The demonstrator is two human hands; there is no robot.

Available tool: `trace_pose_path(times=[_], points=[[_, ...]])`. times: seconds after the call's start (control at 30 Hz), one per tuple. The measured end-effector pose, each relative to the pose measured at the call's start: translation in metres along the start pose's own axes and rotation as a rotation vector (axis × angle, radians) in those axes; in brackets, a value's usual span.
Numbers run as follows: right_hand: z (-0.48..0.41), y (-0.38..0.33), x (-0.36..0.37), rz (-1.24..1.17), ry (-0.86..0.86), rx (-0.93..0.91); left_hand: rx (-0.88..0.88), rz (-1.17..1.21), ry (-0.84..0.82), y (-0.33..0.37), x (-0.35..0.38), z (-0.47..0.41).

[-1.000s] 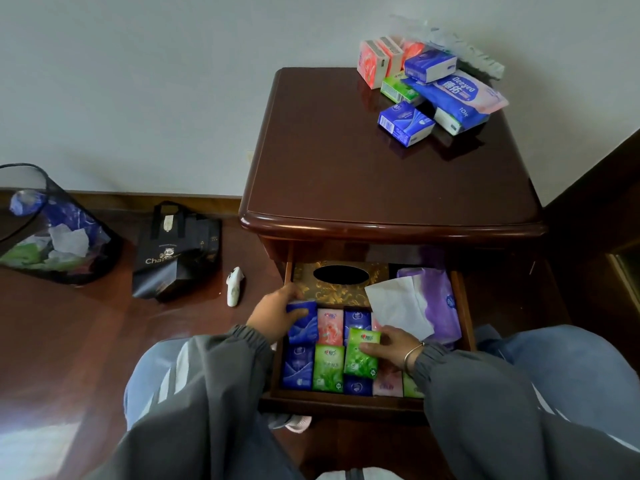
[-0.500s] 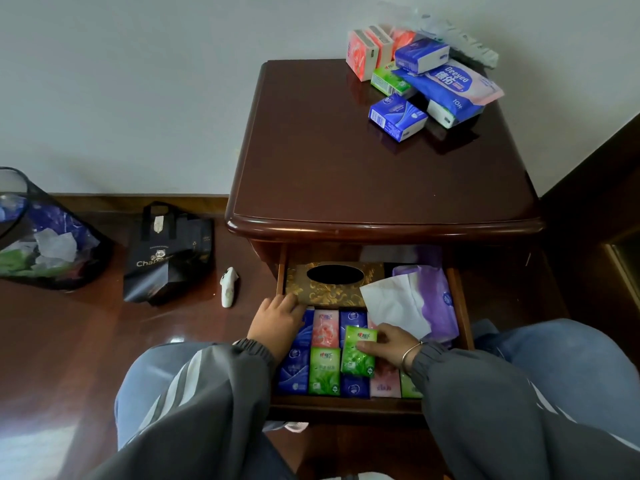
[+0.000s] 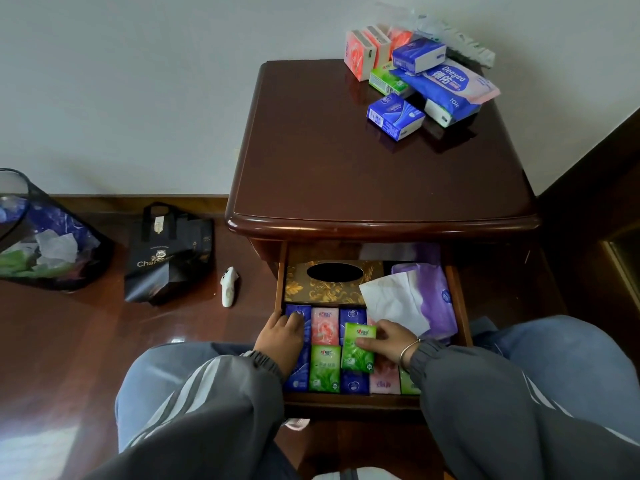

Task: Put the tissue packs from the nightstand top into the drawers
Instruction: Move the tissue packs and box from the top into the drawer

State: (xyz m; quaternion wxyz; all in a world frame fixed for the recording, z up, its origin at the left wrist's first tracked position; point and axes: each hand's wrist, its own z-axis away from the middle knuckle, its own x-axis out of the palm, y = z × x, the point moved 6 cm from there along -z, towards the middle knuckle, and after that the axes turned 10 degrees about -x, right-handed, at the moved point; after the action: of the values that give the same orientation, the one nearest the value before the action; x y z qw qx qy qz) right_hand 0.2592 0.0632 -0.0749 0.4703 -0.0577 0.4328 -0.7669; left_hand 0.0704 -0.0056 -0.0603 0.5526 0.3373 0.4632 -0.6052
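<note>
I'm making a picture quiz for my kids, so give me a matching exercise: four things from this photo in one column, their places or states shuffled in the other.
Things
1. right hand
2. wipes
3. black bag
4. gold box

Places or states
A. on the floor
B. holds a green pack
C. at the back of the drawer
D. on the nightstand top

Pairs: 1-B, 2-D, 3-A, 4-C.

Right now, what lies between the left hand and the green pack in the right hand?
In the head view, a pink pack lies flat between the left hand and the green pack.
</note>
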Motion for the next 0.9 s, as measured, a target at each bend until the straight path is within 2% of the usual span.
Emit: trace_pose_path(times=[0.13, 0.2, 0.27, 0.33, 0.43, 0.53, 0.9], points=[[0.001, -0.001, 0.001, -0.014, 0.015, -0.011, -0.025, 0.081, 0.01, -0.007, -0.004, 0.0], [0.0, -0.003, 0.002, -0.028, 0.042, -0.025, -0.102, 0.262, 0.157, -0.013, -0.02, 0.005], [-0.001, -0.007, 0.001, -0.029, 0.1, -0.053, -0.258, 0.479, 0.282, -0.025, -0.027, 0.012], [-0.005, -0.017, 0.0, -0.008, 0.182, -0.104, -0.471, 0.733, 0.177, -0.037, -0.017, 0.018], [-0.017, -0.036, 0.005, 0.013, 0.238, -0.136, -0.705, 0.994, -0.109, -0.039, 0.019, 0.024], [-0.029, -0.045, 0.012, 0.035, 0.238, -0.106, -0.705, 0.975, -0.286, -0.034, 0.035, 0.026], [-0.013, -0.026, -0.044, 0.16, 0.34, -0.115, -0.69, 0.894, -0.293, -0.046, 0.05, 0.015]])
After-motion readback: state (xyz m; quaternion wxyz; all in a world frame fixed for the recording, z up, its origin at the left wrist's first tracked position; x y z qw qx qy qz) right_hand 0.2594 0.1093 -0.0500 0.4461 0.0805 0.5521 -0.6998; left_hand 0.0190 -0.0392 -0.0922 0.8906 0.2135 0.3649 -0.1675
